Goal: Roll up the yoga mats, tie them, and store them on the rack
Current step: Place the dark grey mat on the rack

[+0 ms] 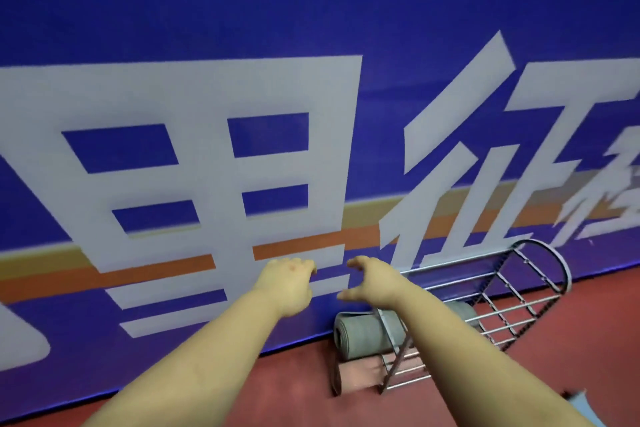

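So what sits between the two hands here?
Nothing held: in the head view the left hand and right hand are apart, with only the blue wall banner showing behind the gap.

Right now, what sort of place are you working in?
Probably a gym or sports hall: a red floor, a big blue banner with white lettering along the wall, and a metal rack holding a rolled grey mat.

You saw a rack (498, 291) of shiny bare metal rods, a matt grey mat (363, 334) that looked like foam, a smooth red floor (588, 340), and a blue banner (311, 28), faintly glossy.
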`<control>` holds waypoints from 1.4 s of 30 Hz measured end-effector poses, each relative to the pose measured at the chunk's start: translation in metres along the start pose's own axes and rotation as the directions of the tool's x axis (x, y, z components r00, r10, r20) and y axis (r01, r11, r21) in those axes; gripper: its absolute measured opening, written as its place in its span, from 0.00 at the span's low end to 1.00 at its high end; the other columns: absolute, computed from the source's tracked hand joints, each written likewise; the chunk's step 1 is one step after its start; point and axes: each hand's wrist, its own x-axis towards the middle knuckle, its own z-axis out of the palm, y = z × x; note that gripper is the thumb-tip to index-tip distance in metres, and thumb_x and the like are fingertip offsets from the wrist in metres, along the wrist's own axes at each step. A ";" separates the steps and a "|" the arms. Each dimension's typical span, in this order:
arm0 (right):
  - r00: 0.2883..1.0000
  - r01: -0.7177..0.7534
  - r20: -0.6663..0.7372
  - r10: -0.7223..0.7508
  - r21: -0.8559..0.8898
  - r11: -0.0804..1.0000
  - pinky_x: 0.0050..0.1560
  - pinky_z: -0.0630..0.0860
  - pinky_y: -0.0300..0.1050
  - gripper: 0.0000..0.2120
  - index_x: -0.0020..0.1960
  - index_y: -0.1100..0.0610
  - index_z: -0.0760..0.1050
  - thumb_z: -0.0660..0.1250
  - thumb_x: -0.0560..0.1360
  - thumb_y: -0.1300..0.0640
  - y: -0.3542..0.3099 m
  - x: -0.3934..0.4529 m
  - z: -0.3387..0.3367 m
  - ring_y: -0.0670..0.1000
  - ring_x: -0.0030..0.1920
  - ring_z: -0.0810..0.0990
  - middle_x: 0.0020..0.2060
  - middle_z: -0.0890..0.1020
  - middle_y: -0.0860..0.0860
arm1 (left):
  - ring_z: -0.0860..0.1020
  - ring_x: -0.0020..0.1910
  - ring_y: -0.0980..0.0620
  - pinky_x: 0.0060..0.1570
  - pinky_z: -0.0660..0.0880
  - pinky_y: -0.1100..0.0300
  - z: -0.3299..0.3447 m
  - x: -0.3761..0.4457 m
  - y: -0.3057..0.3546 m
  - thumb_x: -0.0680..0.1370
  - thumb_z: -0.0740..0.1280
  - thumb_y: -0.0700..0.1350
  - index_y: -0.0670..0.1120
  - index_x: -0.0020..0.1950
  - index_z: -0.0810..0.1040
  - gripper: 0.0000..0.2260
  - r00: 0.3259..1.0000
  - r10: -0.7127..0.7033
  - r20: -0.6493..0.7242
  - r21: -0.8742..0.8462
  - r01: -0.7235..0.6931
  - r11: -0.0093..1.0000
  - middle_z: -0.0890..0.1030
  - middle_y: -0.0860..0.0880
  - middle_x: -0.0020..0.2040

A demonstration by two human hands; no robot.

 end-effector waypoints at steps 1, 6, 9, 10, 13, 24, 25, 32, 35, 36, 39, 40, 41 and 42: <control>1.000 0.028 -0.016 -0.026 0.093 0.995 0.57 0.69 0.38 0.35 0.73 0.54 0.63 0.74 0.71 0.49 0.002 -0.011 -0.008 0.50 0.64 0.73 0.70 0.69 0.52 | 0.70 0.66 0.47 0.65 0.63 0.56 -0.003 -0.009 0.010 0.80 0.58 0.47 0.49 0.69 0.68 0.17 1.000 -0.004 0.001 0.022 0.004 1.000 0.73 0.47 0.67; 0.979 0.195 -0.080 -0.188 0.093 0.976 0.58 0.69 0.38 0.34 0.73 0.52 0.64 0.74 0.71 0.49 0.028 -0.071 -0.050 0.48 0.67 0.70 0.70 0.70 0.49 | 0.69 0.67 0.50 0.66 0.64 0.57 -0.010 -0.062 0.065 0.80 0.60 0.51 0.51 0.70 0.66 0.18 0.980 -0.155 -0.121 -0.202 0.129 0.971 0.71 0.51 0.69; 0.968 0.237 -0.093 -0.232 0.043 0.971 0.63 0.67 0.41 0.33 0.72 0.51 0.64 0.73 0.71 0.48 0.048 -0.112 -0.065 0.48 0.68 0.69 0.70 0.70 0.48 | 0.72 0.64 0.50 0.61 0.70 0.56 -0.011 -0.097 0.105 0.79 0.62 0.53 0.54 0.69 0.66 0.19 0.936 -0.295 -0.192 -0.438 0.187 0.879 0.72 0.54 0.67; 0.967 0.243 -0.095 -0.237 0.059 0.968 0.63 0.67 0.41 0.33 0.72 0.50 0.65 0.73 0.71 0.48 0.054 -0.127 -0.068 0.48 0.68 0.69 0.69 0.70 0.48 | 0.72 0.63 0.52 0.60 0.70 0.57 -0.011 -0.109 0.118 0.79 0.63 0.53 0.54 0.69 0.67 0.18 0.925 -0.321 -0.204 -0.493 0.186 0.850 0.73 0.54 0.66; 0.954 0.286 -0.134 -0.270 0.117 0.951 0.60 0.68 0.39 0.32 0.71 0.50 0.66 0.73 0.71 0.47 0.064 -0.174 -0.071 0.47 0.66 0.71 0.68 0.71 0.48 | 0.73 0.62 0.55 0.61 0.70 0.57 -0.015 -0.144 0.156 0.78 0.65 0.52 0.54 0.66 0.70 0.16 0.900 -0.357 -0.251 -0.607 0.141 0.782 0.75 0.55 0.63; 0.913 0.356 -0.279 -0.297 0.195 0.914 0.56 0.67 0.36 0.26 0.68 0.49 0.70 0.72 0.72 0.47 0.083 -0.355 -0.005 0.40 0.57 0.71 0.64 0.73 0.43 | 0.76 0.48 0.62 0.48 0.72 0.69 0.015 -0.311 0.221 0.77 0.67 0.46 0.53 0.56 0.75 0.08 0.844 -0.441 -0.304 -0.857 -0.040 0.513 0.78 0.55 0.51; 0.922 0.339 -0.267 -0.281 0.201 0.919 0.56 0.67 0.36 0.26 0.67 0.49 0.70 0.72 0.72 0.48 0.085 -0.372 0.006 0.40 0.57 0.71 0.64 0.73 0.43 | 0.76 0.48 0.63 0.46 0.71 0.71 0.025 -0.330 0.225 0.77 0.67 0.46 0.52 0.56 0.75 0.08 0.851 -0.442 -0.283 -0.858 -0.018 0.514 0.78 0.56 0.52; 0.941 0.283 -0.256 -0.223 0.228 0.932 0.49 0.68 0.34 0.23 0.65 0.48 0.72 0.71 0.72 0.48 0.113 -0.490 0.043 0.41 0.57 0.72 0.58 0.73 0.41 | 0.77 0.47 0.61 0.42 0.69 0.77 0.059 -0.447 0.268 0.77 0.68 0.46 0.52 0.56 0.75 0.08 0.873 -0.440 -0.210 -0.854 0.056 0.517 0.77 0.57 0.50; 0.936 0.286 -0.275 -0.221 0.223 0.932 0.51 0.68 0.37 0.23 0.65 0.48 0.72 0.72 0.72 0.47 0.127 -0.535 0.038 0.42 0.56 0.72 0.59 0.75 0.43 | 0.77 0.48 0.59 0.46 0.71 0.71 0.053 -0.485 0.294 0.77 0.68 0.46 0.52 0.55 0.75 0.08 0.876 -0.421 -0.235 -0.838 0.037 0.545 0.78 0.57 0.52; 0.932 0.289 -0.291 -0.218 0.229 0.930 0.53 0.69 0.38 0.23 0.65 0.48 0.72 0.72 0.72 0.48 0.131 -0.548 0.034 0.42 0.57 0.72 0.60 0.75 0.44 | 0.77 0.48 0.59 0.47 0.71 0.69 0.050 -0.497 0.303 0.77 0.68 0.47 0.52 0.55 0.75 0.08 0.873 -0.418 -0.249 -0.832 0.028 0.553 0.78 0.57 0.52; 0.921 0.321 -0.304 -0.243 0.242 0.915 0.59 0.70 0.41 0.24 0.66 0.49 0.72 0.72 0.72 0.48 0.145 -0.590 0.026 0.45 0.61 0.73 0.62 0.75 0.46 | 0.76 0.47 0.62 0.46 0.71 0.68 0.046 -0.534 0.338 0.77 0.68 0.48 0.53 0.55 0.75 0.08 0.861 -0.419 -0.288 -0.813 0.011 0.582 0.77 0.57 0.52; 0.916 0.337 -0.305 -0.259 0.239 0.911 0.59 0.69 0.40 0.24 0.66 0.48 0.72 0.72 0.72 0.48 0.151 -0.605 0.025 0.44 0.62 0.73 0.62 0.75 0.46 | 0.75 0.47 0.62 0.45 0.71 0.69 0.046 -0.546 0.351 0.77 0.68 0.48 0.53 0.55 0.75 0.08 0.857 -0.419 -0.299 -0.808 0.007 0.590 0.77 0.57 0.52; 0.911 0.351 -0.309 -0.272 0.237 0.906 0.58 0.68 0.39 0.24 0.66 0.48 0.72 0.72 0.72 0.48 0.158 -0.620 0.025 0.44 0.62 0.73 0.62 0.75 0.45 | 0.75 0.47 0.62 0.45 0.71 0.69 0.046 -0.557 0.365 0.77 0.67 0.48 0.53 0.55 0.75 0.08 0.854 -0.418 -0.309 -0.802 0.002 0.597 0.77 0.57 0.52; 0.906 0.363 -0.313 -0.284 0.232 0.903 0.56 0.68 0.37 0.24 0.66 0.48 0.72 0.72 0.72 0.48 0.167 -0.636 0.025 0.43 0.61 0.72 0.61 0.75 0.44 | 0.75 0.48 0.61 0.46 0.71 0.68 0.048 -0.568 0.380 0.77 0.67 0.48 0.53 0.55 0.75 0.08 0.851 -0.420 -0.316 -0.798 0.000 0.602 0.77 0.57 0.52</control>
